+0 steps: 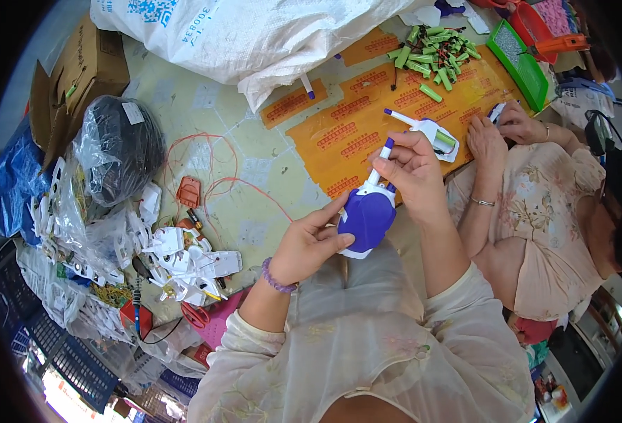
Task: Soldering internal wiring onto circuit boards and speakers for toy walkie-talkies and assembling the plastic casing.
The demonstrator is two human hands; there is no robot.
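A rounded purple-and-white plastic device point(367, 220) is held up in front of my lap, its white stem with a purple tip point(383, 158) pointing away from me. My left hand point(312, 243) grips its body from the left, thumb on the purple face. On the right side, my right hand point(415, 176) pinches the stem near its tip between thumb and fingers. Beyond that hand lies a similar white half-casing point(436, 130) with a green battery cell point(443, 139) inside. A white woven sack point(254, 42) covers the table's far side.
Loose green cells point(434, 53) are heaped on orange sheeting at the far right, near a green tray point(519, 63). A co-worker's hands point(490, 137) work on the right. To my left are white plastic parts point(180, 254), red wire point(216, 187), a soldering iron point(138, 299) and a black bag point(120, 148).
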